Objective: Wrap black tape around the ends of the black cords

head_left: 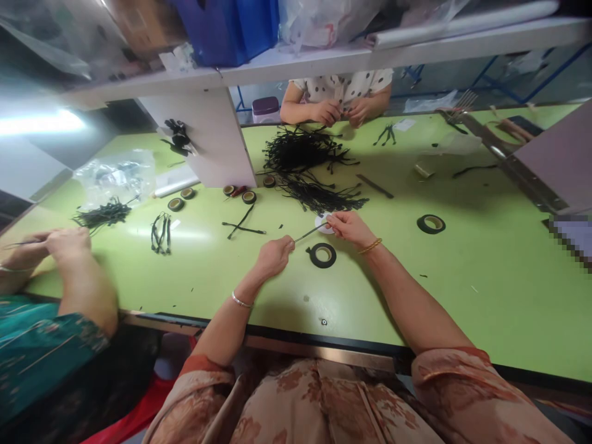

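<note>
My left hand [274, 256] is closed in a pinch on the near end of a thin dark wire [309, 232]. My right hand [350, 226] is closed on the wire's far end, next to a small white tape roll [322, 223]. The wire is stretched between both hands above the green table [485, 277]. A black tape roll [322, 254] lies flat just below the wire, between my wrists. A large heap of black wires [305, 166] lies beyond my hands.
A person on my left [69, 271] works with a wire; another across the table [340, 102] handles wires. Several tape rolls [431, 223] lie about, plus wire bundles [160, 233], a plastic bag [115, 176], a white shelf support [213, 135] and a metal rail [513, 163].
</note>
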Tool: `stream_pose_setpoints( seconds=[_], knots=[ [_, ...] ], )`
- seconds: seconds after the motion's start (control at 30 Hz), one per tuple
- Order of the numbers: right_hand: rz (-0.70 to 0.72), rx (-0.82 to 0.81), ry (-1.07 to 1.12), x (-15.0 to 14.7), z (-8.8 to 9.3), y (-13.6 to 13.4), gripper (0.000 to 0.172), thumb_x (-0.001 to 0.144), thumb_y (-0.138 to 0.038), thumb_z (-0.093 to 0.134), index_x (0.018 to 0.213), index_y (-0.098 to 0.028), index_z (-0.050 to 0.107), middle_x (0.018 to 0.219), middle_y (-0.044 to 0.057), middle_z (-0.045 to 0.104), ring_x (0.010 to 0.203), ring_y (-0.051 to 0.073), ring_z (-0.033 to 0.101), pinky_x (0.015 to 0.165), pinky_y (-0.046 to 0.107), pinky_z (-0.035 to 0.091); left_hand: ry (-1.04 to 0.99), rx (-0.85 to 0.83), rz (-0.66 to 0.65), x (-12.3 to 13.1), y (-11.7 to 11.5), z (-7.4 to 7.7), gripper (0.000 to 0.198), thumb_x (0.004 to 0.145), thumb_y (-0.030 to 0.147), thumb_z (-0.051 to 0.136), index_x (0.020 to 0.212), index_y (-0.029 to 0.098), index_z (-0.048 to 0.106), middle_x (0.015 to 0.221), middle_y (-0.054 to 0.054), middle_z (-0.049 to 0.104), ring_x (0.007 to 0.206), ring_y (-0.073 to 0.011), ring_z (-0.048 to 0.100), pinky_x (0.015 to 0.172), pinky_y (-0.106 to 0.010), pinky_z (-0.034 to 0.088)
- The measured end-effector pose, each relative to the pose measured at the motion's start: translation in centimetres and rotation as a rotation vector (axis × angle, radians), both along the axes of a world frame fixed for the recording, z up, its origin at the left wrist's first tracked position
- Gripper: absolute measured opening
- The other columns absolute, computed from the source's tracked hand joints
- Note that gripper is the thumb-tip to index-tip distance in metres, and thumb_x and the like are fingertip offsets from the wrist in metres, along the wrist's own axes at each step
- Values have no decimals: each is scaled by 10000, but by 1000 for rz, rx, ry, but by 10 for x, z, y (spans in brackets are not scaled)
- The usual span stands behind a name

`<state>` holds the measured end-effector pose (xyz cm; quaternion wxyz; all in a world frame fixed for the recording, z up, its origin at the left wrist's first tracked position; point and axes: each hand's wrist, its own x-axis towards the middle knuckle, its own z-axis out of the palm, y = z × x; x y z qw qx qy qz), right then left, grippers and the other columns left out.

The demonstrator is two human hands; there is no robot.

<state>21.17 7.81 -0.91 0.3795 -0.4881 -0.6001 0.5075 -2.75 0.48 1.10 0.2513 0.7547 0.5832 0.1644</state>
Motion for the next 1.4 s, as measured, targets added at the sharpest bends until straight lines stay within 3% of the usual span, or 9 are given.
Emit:
stream_pose_setpoints(
  seconds=[0.17, 0.47, 0.63, 0.7, 0.8, 0.93, 1.07, 1.27, 1.4],
  knots=[
    [-103, 0, 6, -9, -2, -1, 549, 697, -707, 641, 609, -168, 581, 444, -45, 425, 435, 80, 340, 443, 242, 258, -114, -38, -25, -2, 2, -2, 288, 946, 315, 331, 824, 204, 567, 669, -14, 560, 625, -163, 502, 662, -278, 373],
    [-143, 72, -116, -11, -12, 1, 513, 770, -669, 557, 639, -175, 596, 487, -19, 492, 453, 108, 398, 477, 262, 321, -238, -6, 97, 2, 2, -8, 166, 922, 265, 399, 785, 214, 478, 629, 18, 471, 609, -148, 435, 632, -270, 332],
    [-271, 375, -299, -5, 16, -16, 402, 852, -560, 512, 768, -177, 600, 741, 49, 667, 643, 148, 550, 620, 275, 398, -536, -6, 281, 1, 7, -15, 174, 886, 258, 460, 728, 194, 493, 628, 30, 472, 601, -111, 409, 606, -235, 330],
    [-70, 388, -453, -6, 32, -31, 419, 863, -563, 505, 708, -184, 595, 697, 38, 659, 616, 140, 540, 609, 271, 375, -683, -37, 368, 0, 10, -18, 161, 854, 289, 526, 730, 187, 531, 608, 41, 445, 566, -95, 375, 562, -221, 307],
    [265, 294, -886, -15, 46, -54, 445, 758, -635, 628, 679, -197, 625, 662, 37, 653, 625, 168, 571, 583, 274, 319, -902, -153, 473, 0, 12, -19, 167, 779, 328, 626, 739, 171, 587, 572, 54, 417, 503, -71, 333, 497, -209, 268],
    [373, 325, -1186, -29, 41, -75, 318, 827, -497, 607, 823, -186, 671, 919, 105, 703, 778, 231, 634, 591, 291, 314, -1075, -241, 466, 1, 13, -16, 207, 681, 317, 710, 734, 130, 639, 642, 20, 534, 481, -37, 378, 477, -196, 287],
    [319, 407, -1125, -34, 33, -80, 211, 876, -334, 512, 888, -183, 659, 978, 105, 700, 867, 241, 614, 612, 301, 322, -1168, -290, 456, 3, 13, -15, 256, 614, 298, 771, 751, 124, 642, 688, -2, 607, 474, -26, 418, 463, -182, 310],
    [179, 401, -612, -36, 33, -70, 162, 821, -345, 534, 793, -198, 597, 770, 18, 654, 713, 161, 538, 637, 270, 346, -1258, -319, 456, 4, 11, -16, 312, 605, 299, 813, 717, 149, 564, 566, 52, 533, 467, -31, 444, 467, -165, 341],
    [132, 448, -478, -49, 27, -65, 157, 801, -349, 556, 753, -201, 576, 727, 18, 637, 704, 168, 505, 648, 279, 344, -1289, -358, 446, 4, 11, -16, 334, 626, 324, 816, 733, 149, 551, 569, 51, 539, 474, -30, 445, 473, -161, 347]
  ],
)
